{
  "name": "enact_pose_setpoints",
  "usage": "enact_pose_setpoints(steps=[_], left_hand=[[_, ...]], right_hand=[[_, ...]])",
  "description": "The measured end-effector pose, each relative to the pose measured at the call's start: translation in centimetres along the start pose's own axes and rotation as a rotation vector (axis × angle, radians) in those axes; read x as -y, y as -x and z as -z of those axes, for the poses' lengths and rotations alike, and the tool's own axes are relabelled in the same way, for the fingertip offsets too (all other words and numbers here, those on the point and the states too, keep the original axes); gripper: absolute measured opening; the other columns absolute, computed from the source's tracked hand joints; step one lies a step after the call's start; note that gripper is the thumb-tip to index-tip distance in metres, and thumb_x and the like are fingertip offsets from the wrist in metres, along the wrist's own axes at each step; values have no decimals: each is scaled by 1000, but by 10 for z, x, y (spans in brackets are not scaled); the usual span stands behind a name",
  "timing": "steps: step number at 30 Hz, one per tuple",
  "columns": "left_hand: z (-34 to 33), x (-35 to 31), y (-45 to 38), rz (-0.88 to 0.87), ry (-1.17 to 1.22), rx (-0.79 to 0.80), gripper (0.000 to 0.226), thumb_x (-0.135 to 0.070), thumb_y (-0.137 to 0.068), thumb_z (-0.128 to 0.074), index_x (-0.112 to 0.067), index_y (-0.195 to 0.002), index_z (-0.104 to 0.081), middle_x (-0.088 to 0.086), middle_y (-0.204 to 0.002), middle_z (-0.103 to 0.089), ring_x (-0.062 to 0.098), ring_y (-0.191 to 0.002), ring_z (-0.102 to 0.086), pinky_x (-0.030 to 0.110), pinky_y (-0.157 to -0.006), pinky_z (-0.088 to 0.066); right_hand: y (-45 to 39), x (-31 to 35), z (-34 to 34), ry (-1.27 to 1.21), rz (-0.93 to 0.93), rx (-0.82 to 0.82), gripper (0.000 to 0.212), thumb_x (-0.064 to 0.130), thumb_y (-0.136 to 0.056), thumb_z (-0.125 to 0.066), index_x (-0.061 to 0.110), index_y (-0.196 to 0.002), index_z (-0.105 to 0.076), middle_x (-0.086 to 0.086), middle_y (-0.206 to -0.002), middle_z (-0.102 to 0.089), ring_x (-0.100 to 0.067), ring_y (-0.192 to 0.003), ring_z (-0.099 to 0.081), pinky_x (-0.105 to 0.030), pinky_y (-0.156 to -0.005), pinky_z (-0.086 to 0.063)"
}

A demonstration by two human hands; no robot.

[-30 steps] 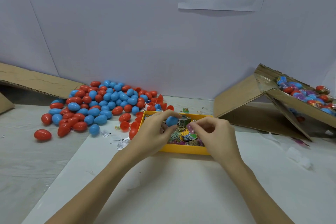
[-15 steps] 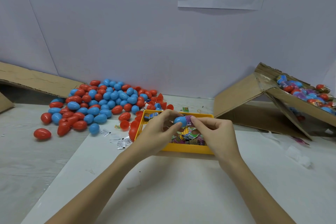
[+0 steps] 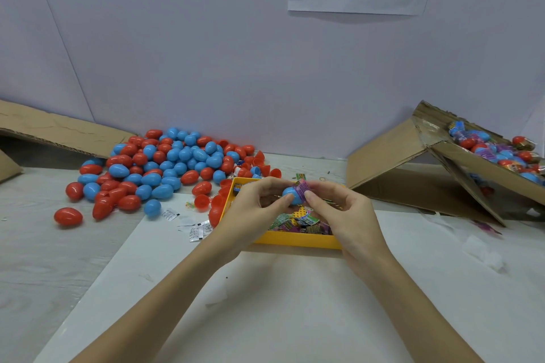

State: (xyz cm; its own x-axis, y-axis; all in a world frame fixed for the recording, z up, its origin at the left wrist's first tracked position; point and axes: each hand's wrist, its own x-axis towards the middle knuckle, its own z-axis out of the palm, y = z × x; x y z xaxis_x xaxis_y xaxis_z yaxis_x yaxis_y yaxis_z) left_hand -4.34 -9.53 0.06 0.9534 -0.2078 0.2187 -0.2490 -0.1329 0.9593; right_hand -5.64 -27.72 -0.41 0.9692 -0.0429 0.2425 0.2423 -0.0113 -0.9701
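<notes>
A blue plastic egg (image 3: 291,194) is held above the yellow tray (image 3: 298,240) in the middle of the table. My left hand (image 3: 253,209) grips its left end with thumb and fingers. A purple printed wrapper (image 3: 302,186) sits around the egg's right end, and my right hand (image 3: 342,212) pinches that wrapper between thumb and fingers. The tray holds several small printed wrappers (image 3: 298,222). Both forearms reach in from the bottom of the view.
A big heap of red and blue eggs (image 3: 165,168) lies on the table to the left, with paper slips (image 3: 194,228) near the tray. A tilted cardboard box (image 3: 436,168) at the right holds wrapped eggs (image 3: 498,153). A cardboard flap (image 3: 59,130) lies far left.
My right hand rose from the tray with a purple wrapper and brought it onto the right end of the blue egg in my left hand. Both hands lifted slightly.
</notes>
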Motion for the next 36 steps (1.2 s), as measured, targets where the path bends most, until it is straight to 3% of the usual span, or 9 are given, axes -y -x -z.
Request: enact_pose_setpoints(steps=[10, 16, 20, 27, 30, 36], left_hand=[[1, 0, 0, 39, 76, 8, 26, -22, -100, -64, -17, -125, -68, -1, -111, -76, 14, -95, -76, 20, -82, -58], [2, 1, 1, 4, 47, 11, 29, -25, -98, -66, -17, -125, -69, -4, -109, -77, 13, -99, -75, 26, -90, -59], [2, 1, 1, -37, 50, 9, 27, -22, -98, -67, -19, -124, -71, -7, -108, -77, 10, -102, -74, 19, -84, -57], [1, 2, 1, -67, 23, -26, 31, -21, -97, -67, -21, -129, -69, -1, -104, -78, 12, -99, -74, 24, -89, -59], [1, 2, 1, -116, -4, -35, 36, -19, -95, -69, -21, -131, -68, 7, -113, -72, 12, -99, -73, 20, -86, -57], [-4, 2, 2, -345, -241, -63, 54, -12, -87, -79, -13, -137, -62, 3, -119, -61, 10, -100, -69, 19, -89, -56]], right_hand=[[1, 0, -2, -15, 23, -20, 17, 19, -92, -75, 28, -105, -80, 7, -102, -78, -9, -101, -72, -24, -81, -59], [2, 0, -1, 27, 32, 8, 17, 20, -92, -75, 28, -106, -80, 11, -101, -78, -6, -100, -72, -22, -79, -59], [1, -2, -1, 49, 21, 7, 16, 21, -93, -74, 27, -108, -79, 9, -101, -78, -8, -101, -73, -25, -80, -60], [2, 0, -3, 58, -4, 2, 17, 20, -91, -77, 27, -107, -78, 8, -100, -78, -9, -100, -73, -27, -80, -61], [3, 1, -4, 61, -15, 4, 20, 21, -90, -78, 26, -109, -77, 7, -101, -78, -10, -100, -73, -27, -79, -61], [3, 6, -4, 8, -31, 20, 20, 20, -92, -76, 27, -111, -76, 5, -103, -78, -11, -102, -73, -24, -74, -59]])
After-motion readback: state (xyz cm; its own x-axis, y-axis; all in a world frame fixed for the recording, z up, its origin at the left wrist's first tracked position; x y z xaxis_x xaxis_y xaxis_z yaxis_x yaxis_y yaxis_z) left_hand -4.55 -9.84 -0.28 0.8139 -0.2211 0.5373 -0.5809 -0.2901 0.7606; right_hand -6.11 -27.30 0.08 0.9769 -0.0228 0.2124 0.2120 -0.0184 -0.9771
